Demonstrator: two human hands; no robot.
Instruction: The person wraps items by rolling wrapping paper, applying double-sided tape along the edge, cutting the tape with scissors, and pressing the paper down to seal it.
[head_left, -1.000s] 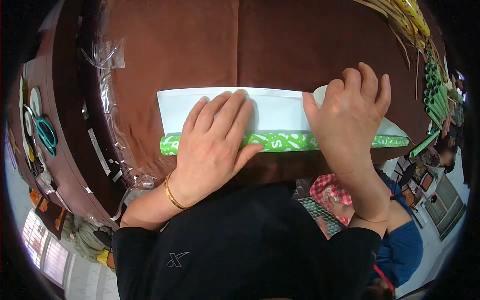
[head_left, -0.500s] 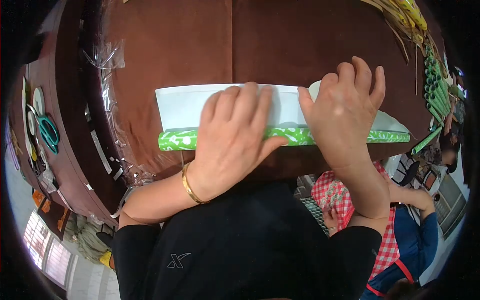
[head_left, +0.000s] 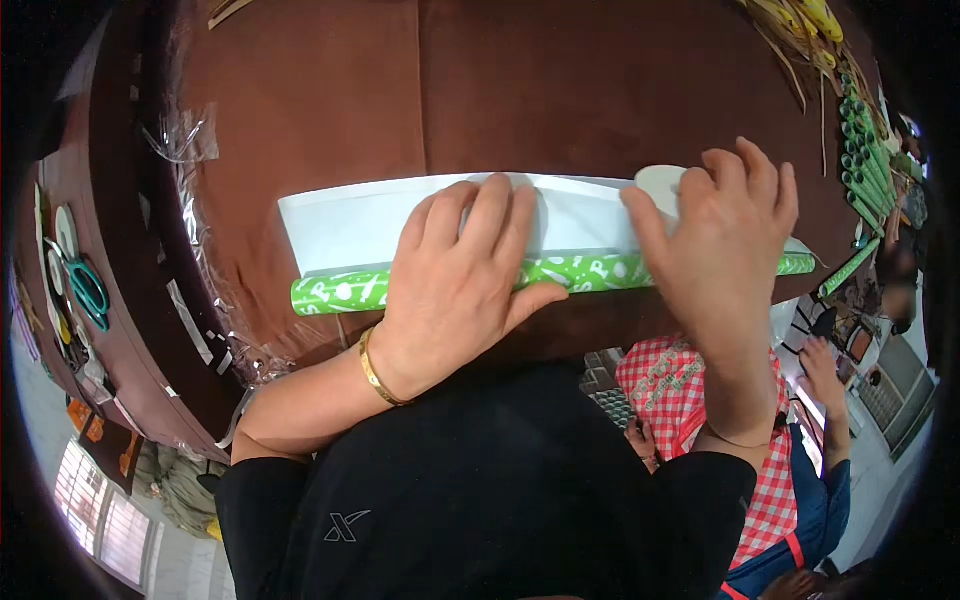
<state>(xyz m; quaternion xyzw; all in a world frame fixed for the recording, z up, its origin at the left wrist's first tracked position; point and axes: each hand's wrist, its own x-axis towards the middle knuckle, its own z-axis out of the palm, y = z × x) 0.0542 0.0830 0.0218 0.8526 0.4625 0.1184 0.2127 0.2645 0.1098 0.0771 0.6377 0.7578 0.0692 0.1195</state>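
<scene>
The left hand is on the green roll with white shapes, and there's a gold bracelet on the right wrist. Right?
Not the right wrist: the head view shows the gold bracelet on the left wrist. The left hand is on the green roll, yes.

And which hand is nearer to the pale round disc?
Right. Your right hand is right by the disc; your left hand is farther off to its left, over the white sheet.

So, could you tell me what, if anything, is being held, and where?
No firm hold shows. The left hand lies over the green roll, left of middle, fingers on the white sheet; whether the right hand grips is hidden.
</scene>
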